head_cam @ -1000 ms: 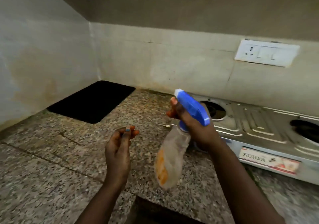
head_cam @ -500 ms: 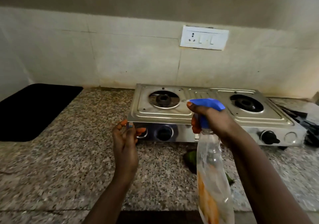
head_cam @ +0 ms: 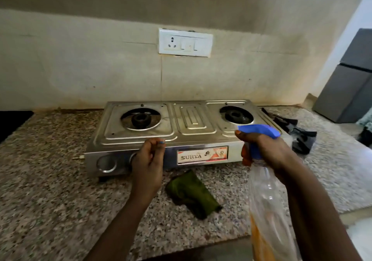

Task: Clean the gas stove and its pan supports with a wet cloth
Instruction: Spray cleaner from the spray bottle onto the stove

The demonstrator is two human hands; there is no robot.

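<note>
A steel two-burner gas stove (head_cam: 193, 124) stands on the granite counter against the wall, its burners bare. Its black pan supports (head_cam: 300, 136) lie on the counter to its right. A green cloth (head_cam: 191, 194) lies crumpled on the counter in front of the stove. My right hand (head_cam: 267, 148) grips a clear spray bottle (head_cam: 265, 210) by its blue trigger head, held over the stove's front right corner. My left hand (head_cam: 148, 162) hovers before the stove's left knobs, fingers loosely curled, holding nothing.
A white socket and switch plate (head_cam: 185, 42) sits on the wall above the stove. A grey fridge (head_cam: 350, 85) stands at the far right. A black mat (head_cam: 12, 124) lies at the far left of the granite counter (head_cam: 50, 180).
My view has swung right, from the counter's left corner to the stove. The spray bottle has moved over the stove's front right. The cloth and pan supports have come into sight.
</note>
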